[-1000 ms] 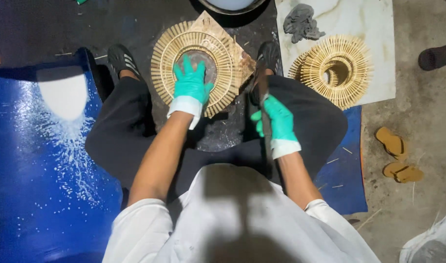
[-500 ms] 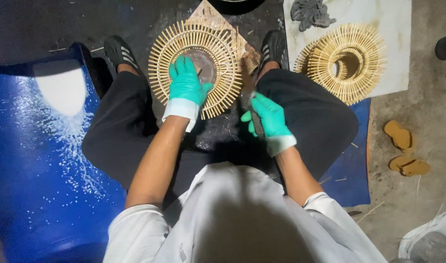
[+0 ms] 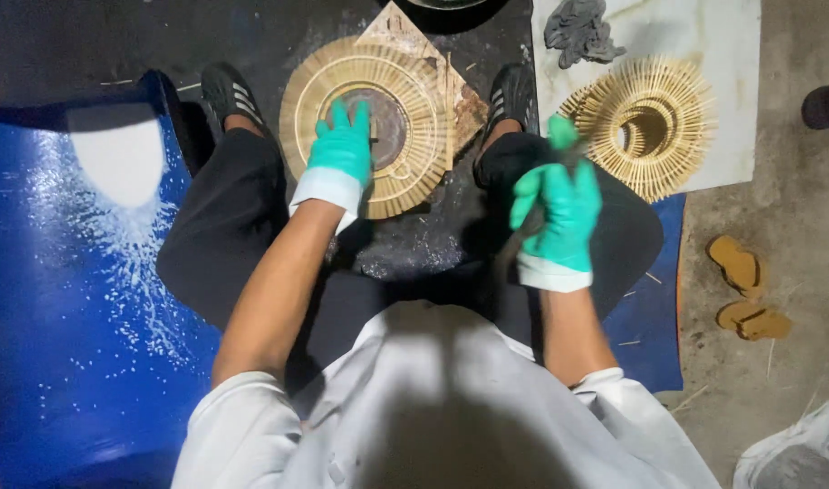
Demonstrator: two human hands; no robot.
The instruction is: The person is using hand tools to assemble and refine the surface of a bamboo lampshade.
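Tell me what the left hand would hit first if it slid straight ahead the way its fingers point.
The left hand already rests on the round bamboo-stick disc. Straight ahead lies the disc's dark centre, then its far rim of sticks. Depth is hard to judge from above.

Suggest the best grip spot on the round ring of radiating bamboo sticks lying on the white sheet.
Probably grip the round ring of radiating bamboo sticks at its dense inner band, one finger through the open centre hole, coming straight down from above. It lies flat on the white sheet, and the thin outer tips look bristly and likely to bend.
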